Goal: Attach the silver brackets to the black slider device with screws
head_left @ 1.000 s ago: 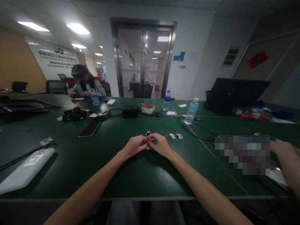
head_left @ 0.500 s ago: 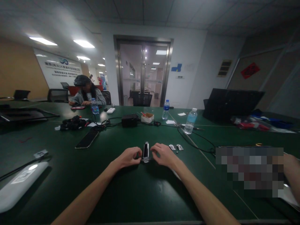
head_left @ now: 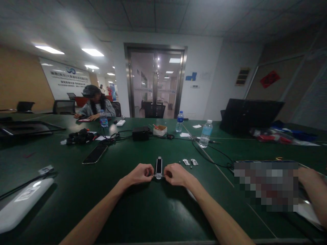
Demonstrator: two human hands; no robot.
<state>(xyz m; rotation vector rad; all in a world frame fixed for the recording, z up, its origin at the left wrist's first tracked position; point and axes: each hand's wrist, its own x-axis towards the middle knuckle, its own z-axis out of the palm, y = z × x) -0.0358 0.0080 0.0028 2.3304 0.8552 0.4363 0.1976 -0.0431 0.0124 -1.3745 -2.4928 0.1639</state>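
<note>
A small black and silver bar-shaped device lies on the green table straight ahead of me. My left hand is curled at its near left end, fingers pinched against it. My right hand is curled at its near right end in the same way. Two small silver metal pieces lie just right of the device, with a tiny part beside them.
A phone lies to the left, a white flat device at the near left. Cables, a black adapter, a small box and two water bottles stand farther back. Another person's arm rests at the right. A person sits at the far left.
My hands, joined over the device a second ago, have parted to its two sides, and the device now lies lengthwise between them. The view has tilted upward.
</note>
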